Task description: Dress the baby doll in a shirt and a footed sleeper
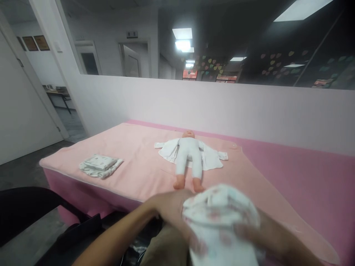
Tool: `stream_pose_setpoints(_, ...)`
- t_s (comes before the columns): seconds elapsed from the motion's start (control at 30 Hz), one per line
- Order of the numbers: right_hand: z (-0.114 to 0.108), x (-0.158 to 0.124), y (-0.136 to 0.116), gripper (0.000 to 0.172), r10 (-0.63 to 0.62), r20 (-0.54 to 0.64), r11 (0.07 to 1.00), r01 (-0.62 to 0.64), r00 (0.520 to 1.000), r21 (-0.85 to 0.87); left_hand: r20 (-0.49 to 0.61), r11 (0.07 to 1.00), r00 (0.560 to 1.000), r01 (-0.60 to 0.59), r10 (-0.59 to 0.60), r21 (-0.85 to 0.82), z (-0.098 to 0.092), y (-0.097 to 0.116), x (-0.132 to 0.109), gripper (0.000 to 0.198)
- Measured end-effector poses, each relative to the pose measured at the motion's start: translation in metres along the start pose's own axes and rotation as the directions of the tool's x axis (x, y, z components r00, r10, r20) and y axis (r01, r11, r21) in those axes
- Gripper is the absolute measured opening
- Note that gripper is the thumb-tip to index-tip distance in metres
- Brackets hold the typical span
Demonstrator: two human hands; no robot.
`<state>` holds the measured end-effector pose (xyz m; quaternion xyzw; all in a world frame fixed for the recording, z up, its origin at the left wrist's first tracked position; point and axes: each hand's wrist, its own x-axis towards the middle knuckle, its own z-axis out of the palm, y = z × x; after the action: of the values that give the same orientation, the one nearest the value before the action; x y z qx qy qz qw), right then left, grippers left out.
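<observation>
A white cloth with faded pink and blue prints (222, 218) is bunched up close to me, blurred by motion. My left hand (176, 212) grips its left side. On its right side my right hand (249, 231) is closed on the same cloth, partly smeared. Beyond them a baby doll (189, 153) lies on its back, feet toward me, its body and legs white. Under the doll an open white shirt (213, 157) is spread, with the sleeves out to both sides.
A pink blanket (138, 147) covers the table. Folded patterned cloths (101, 165) lie on its left part. Behind the table stands a white wall (222, 107) with a window above. A black chair (30, 203) is at the lower left.
</observation>
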<state>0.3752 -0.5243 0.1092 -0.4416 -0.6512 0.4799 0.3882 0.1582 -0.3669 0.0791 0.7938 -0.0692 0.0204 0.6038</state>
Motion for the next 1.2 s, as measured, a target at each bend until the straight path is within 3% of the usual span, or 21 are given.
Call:
stream_pose_setpoints(0.1, -0.042, 0.032, -0.028, 0.056, -0.052, -0.154, 0.999, 0.051, 0.987, -0.01, -0.19, 0.993, 0.981, -0.019, 0.04, 0.113, -0.053, 0.037, 0.036, 0.053)
stream_pose_setpoints(0.17, -0.07, 0.056, -0.051, 0.066, -0.079, -0.275, 0.995, 0.062, 0.958, -0.072, -0.365, 0.984, 0.915, -0.147, 0.175, 0.103, -0.089, 0.054, 0.06, 0.056)
stream_pose_setpoints(0.23, -0.092, 0.075, -0.067, 0.067, -0.072, -0.216, 0.978, 0.026, 0.974, -0.208, -0.407, 0.961, 0.874, -0.273, 0.266, 0.042, -0.114, 0.06, 0.077, 0.062)
stream_pose_setpoints(0.33, -0.109, 0.09, -0.068, 0.067, -0.007, 0.001, 0.924, 0.007, 1.0, -0.383, -0.401, 0.962, 0.88, -0.271, 0.254, 0.014, -0.127, 0.049, 0.082, 0.062)
stream_pose_setpoints(0.4, -0.111, 0.093, -0.053, 0.065, 0.009, 0.077, 0.915, 0.023, 0.997, -0.402, -0.406, 0.979, 0.891, -0.196, 0.203, 0.059, -0.122, 0.033, 0.074, 0.059)
stream_pose_setpoints(0.53, -0.107, 0.094, -0.005, 0.065, -0.018, -0.014, 0.967, 0.014, 1.0, -0.254, -0.398, 0.991, 0.912, -0.048, 0.093, 0.122, -0.11, -0.005, 0.052, 0.064)
stream_pose_setpoints(0.63, -0.102, 0.099, 0.027, 0.064, 0.012, 0.027, 0.985, -0.007, 1.0, -0.172, -0.33, 0.997, 0.943, 0.06, -0.038, 0.056, -0.108, -0.032, 0.041, 0.061)
stream_pose_setpoints(0.73, -0.092, 0.105, 0.047, 0.065, 0.063, 0.078, 0.988, -0.052, 0.995, -0.143, -0.331, 0.997, 0.941, 0.046, -0.063, -0.059, -0.105, -0.051, 0.029, 0.056)
stream_pose_setpoints(0.83, -0.076, 0.109, 0.05, 0.068, 0.079, 0.156, 0.99, -0.06, 0.985, -0.126, -0.388, 0.983, 0.919, -0.007, -0.067, -0.185, -0.095, -0.061, 0.012, 0.06)
stream_pose_setpoints(0.97, -0.048, 0.11, 0.043, 0.068, 0.031, 0.242, 0.999, -0.02, 0.97, -0.044, -0.422, 0.963, 0.895, 0.028, -0.144, -0.269, -0.067, -0.062, -0.01, 0.063)
stream_pose_setpoints(1.07, -0.03, 0.111, 0.043, 0.066, 0.055, 0.205, 0.998, -0.056, 0.977, -0.002, -0.499, 0.965, 0.85, 0.043, -0.172, -0.26, -0.044, -0.058, -0.019, 0.064)
stream_pose_setpoints(1.2, -0.016, 0.115, 0.053, 0.062, 0.085, 0.109, 0.996, -0.085, 0.99, -0.007, -0.641, 0.977, 0.749, 0.038, -0.167, -0.209, -0.019, -0.061, -0.023, 0.052)
